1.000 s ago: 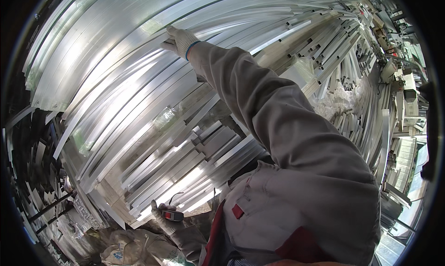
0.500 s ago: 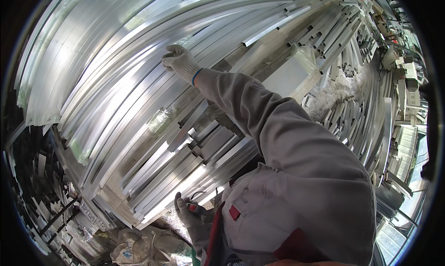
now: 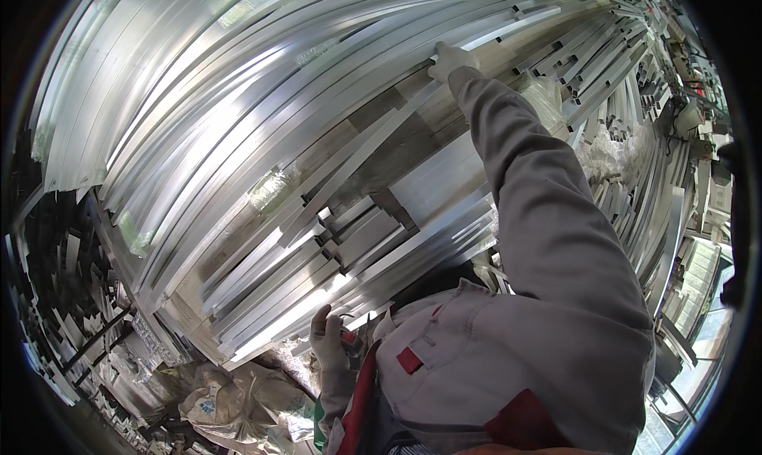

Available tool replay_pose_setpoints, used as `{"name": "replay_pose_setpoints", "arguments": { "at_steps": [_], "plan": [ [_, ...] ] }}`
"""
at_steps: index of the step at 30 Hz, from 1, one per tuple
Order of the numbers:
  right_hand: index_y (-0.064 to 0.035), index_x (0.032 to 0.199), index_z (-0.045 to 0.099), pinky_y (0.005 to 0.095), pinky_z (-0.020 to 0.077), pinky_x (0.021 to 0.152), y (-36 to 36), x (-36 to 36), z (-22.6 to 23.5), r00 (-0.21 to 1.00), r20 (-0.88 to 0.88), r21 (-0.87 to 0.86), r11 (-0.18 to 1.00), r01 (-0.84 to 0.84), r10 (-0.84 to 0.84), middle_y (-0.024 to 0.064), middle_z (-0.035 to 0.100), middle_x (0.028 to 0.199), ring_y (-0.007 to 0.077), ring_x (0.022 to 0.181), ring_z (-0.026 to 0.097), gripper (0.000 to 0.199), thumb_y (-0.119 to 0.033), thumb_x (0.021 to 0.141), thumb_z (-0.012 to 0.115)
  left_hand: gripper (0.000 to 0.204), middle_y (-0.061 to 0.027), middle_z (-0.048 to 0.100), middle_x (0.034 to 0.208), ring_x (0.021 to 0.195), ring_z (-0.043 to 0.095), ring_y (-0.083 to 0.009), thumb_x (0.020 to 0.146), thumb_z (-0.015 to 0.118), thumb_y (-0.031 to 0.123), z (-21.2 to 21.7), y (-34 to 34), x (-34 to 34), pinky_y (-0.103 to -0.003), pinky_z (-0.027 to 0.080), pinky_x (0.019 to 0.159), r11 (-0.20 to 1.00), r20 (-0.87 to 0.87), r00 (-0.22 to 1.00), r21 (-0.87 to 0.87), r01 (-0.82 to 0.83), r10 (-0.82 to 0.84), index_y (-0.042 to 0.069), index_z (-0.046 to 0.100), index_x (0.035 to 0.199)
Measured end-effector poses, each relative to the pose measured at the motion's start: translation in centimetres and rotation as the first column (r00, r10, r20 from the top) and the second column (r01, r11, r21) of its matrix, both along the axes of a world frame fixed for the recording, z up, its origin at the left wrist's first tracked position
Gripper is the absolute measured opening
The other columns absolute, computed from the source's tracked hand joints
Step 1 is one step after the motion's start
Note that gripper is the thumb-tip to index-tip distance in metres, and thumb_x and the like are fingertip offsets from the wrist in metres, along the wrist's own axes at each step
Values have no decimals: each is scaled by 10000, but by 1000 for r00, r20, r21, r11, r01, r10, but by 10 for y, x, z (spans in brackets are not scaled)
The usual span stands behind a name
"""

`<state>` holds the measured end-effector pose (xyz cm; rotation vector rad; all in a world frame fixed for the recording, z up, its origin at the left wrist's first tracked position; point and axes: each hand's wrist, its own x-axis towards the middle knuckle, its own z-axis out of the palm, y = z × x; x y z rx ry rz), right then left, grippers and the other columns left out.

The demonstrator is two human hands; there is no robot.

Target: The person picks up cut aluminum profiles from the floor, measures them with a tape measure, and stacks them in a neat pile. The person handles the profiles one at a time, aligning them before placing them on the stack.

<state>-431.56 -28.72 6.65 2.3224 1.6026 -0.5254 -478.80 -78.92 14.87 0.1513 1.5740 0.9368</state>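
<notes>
My right hand (image 3: 454,61), in a pale work glove, reaches out at upper centre. Its fingers are bent round the near end of a bright silver metal bar (image 3: 512,29), and the glove covers that end. Just below it a long thin metal strip (image 3: 381,142) slants down to the left over the stack. Close to my body, at lower centre, my gloved left hand (image 3: 329,345) is closed round a small red and black tape measure (image 3: 348,337), mostly hidden by the fingers. Long silver metal profiles (image 3: 230,138) lie side by side beyond both hands.
Shorter square tubes (image 3: 369,241) lie between my hands, their ends uneven. A pale sheet (image 3: 436,181) lies beside them. Clear plastic wrap (image 3: 542,98) and more bars stand at the right. Crumpled sacks (image 3: 246,399) lie at lower left, dark offcuts (image 3: 71,296) at far left.
My right hand has moved right and away from me, from over the long profiles to the bright bar's end. My left hand stays low near my body, still holding the tape measure.
</notes>
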Motion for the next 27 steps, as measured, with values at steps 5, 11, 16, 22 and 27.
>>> {"name": "replay_pose_setpoints", "arguments": {
  "at_steps": [5,11,16,22,27],
  "plan": [
    [-149,1554,623,490,616,1064,12,1,-11,993,89,7,997,-80,79,155,762,1420,352,1313,735,516,-283,1057,671,332,-14,708,956,681,614,-60,1070,706,90,0,-13,-2,-234,506,583,999,-52,999,-51,5,-8,4,692,1391],
    [-114,1320,800,512,629,1027,-16,59,-8,969,198,37,986,-160,150,182,793,1331,380,1249,763,327,-216,1038,669,361,-3,702,988,762,598,-52,1056,708,72,-13,-22,-2,-237,500,680,997,-163,987,-77,-15,3,-6,693,1408],
    [-109,1225,836,505,644,988,-73,89,-15,946,268,-17,983,-184,181,192,817,1250,387,1184,790,292,-173,988,677,355,5,694,983,783,597,-55,1059,719,82,-23,-19,4,-232,496,685,999,-159,987,-45,16,-22,0,694,1404],
    [-83,1161,840,520,636,988,-113,10,4,965,59,26,966,-257,255,205,827,1170,394,1139,796,318,-246,979,636,367,2,686,960,797,610,-69,1053,737,85,-30,-8,4,-235,508,708,996,-155,984,-7,85,-85,3,689,1407],
    [-82,1317,754,513,620,1008,-125,-36,28,979,-44,92,976,-195,200,204,795,1241,397,1163,773,394,-232,966,656,376,-13,696,968,787,610,-72,1045,727,71,-25,0,-2,-240,509,693,991,-173,976,-64,119,-129,-8,680,1410]
  ]
}}
